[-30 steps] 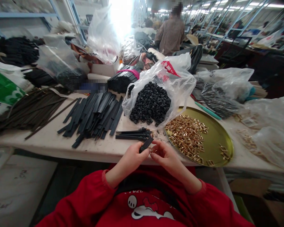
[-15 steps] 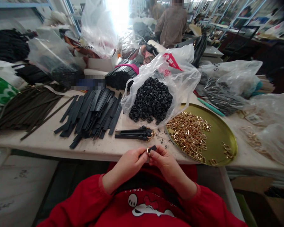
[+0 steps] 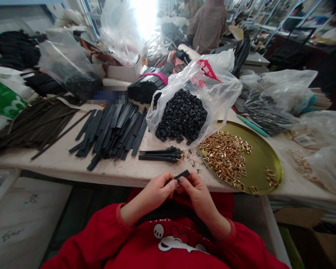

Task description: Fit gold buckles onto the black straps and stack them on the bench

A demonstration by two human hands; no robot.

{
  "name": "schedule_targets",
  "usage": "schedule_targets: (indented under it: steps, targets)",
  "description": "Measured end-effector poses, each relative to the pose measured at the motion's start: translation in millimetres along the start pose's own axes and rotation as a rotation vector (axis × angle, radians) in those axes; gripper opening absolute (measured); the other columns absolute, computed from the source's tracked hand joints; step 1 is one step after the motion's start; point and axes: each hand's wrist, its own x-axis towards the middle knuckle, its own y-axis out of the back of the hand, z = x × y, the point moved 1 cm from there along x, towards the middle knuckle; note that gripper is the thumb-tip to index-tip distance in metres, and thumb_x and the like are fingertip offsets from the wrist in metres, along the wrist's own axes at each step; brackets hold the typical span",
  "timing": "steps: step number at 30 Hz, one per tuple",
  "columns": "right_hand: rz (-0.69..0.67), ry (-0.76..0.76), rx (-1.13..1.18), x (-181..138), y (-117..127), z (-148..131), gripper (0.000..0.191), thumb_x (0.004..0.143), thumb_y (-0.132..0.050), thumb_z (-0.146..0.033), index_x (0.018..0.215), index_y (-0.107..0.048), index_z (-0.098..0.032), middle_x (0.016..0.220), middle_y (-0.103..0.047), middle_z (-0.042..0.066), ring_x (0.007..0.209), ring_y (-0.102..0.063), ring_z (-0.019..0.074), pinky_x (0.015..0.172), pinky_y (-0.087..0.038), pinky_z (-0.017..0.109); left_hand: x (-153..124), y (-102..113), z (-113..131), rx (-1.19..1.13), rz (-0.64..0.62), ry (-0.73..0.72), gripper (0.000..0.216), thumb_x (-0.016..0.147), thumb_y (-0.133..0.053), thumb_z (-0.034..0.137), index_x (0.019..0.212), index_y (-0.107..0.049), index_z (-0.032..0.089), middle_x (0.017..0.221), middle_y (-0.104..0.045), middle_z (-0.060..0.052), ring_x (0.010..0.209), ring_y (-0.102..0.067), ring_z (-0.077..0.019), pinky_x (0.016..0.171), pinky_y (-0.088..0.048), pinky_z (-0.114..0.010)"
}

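Left hand (image 3: 159, 186) and right hand (image 3: 194, 186) are meeting at lower center, both pinching one black strap (image 3: 183, 174); a bit of gold metal (image 3: 175, 177) is showing at its end, partly hidden by fingers. Just above, finished-looking straps (image 3: 159, 154) are lying in a small bundle on the table (image 3: 126, 175). Clear plastic bag (image 3: 221, 87) at center is gaping open, holding a heap of black loops (image 3: 182, 116). Round gold tray (image 3: 266, 155), right of center, is holding gold buckles (image 3: 226, 157), mostly heaped on its left side, a few sitting near its right rim. Another clear bag (image 3: 54, 56), upper left, is holding dark pieces, too blurred to tell. Bag at far right (image 3: 329, 160) is covering small gold-colored pieces (image 3: 301, 160). Loose black strips (image 3: 112, 129) are lying left of center.
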Motion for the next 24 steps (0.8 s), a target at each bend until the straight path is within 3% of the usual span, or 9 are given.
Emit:
schedule_targets:
  steps: [4, 7, 12, 24]
  targets:
    - [0.001, 0.005, 0.000, -2, 2, 0, 0.026, 0.076, -0.060, -0.043, 0.074, -0.054, -0.018, 0.064, -0.055, -0.003, 0.058, -0.050, 0.0096, 0.057, -0.041, 0.023, -1, -4, -3, -0.092, -0.030, 0.079, 0.022, 0.082, -0.043, 0.039, 0.077, -0.047, 0.018, 0.055, -0.048, 0.007, 0.038, -0.033, -0.0050, 0.037, -0.026, -0.017]
    - [-0.008, -0.014, 0.039, -2, 1, 3, 0.026, 0.078, -0.058, -0.043, 0.074, -0.052, -0.018, 0.061, -0.054, -0.004, 0.055, -0.049, 0.0093, 0.055, -0.040, 0.023, -1, -7, -1, -0.100, 0.018, 0.104, 0.020, 0.080, -0.044, 0.036, 0.073, -0.046, 0.018, 0.056, -0.050, 0.006, 0.037, -0.034, -0.0045, 0.035, -0.026, -0.017]
    - [0.028, 0.055, -0.033, -2, 1, 6, 0.027, 0.080, -0.055, -0.043, 0.072, -0.050, -0.018, 0.059, -0.053, -0.005, 0.054, -0.048, 0.0092, 0.053, -0.040, 0.022, -3, -11, 6, -0.078, 0.078, 0.114, 0.019, 0.077, -0.044, 0.031, 0.066, -0.047, 0.017, 0.050, -0.046, 0.007, 0.039, -0.034, -0.0048, 0.037, -0.026, -0.017]
    - [0.053, 0.073, -0.121, 3, 3, 5, 0.028, 0.081, -0.051, -0.046, 0.074, -0.046, -0.020, 0.056, -0.053, -0.005, 0.050, -0.050, 0.0104, 0.050, -0.041, 0.023, 1, -10, 3, -0.163, 0.052, 0.141, 0.017, 0.076, -0.045, 0.032, 0.069, -0.046, 0.017, 0.051, -0.049, 0.005, 0.038, -0.033, -0.0040, 0.036, -0.024, -0.015]
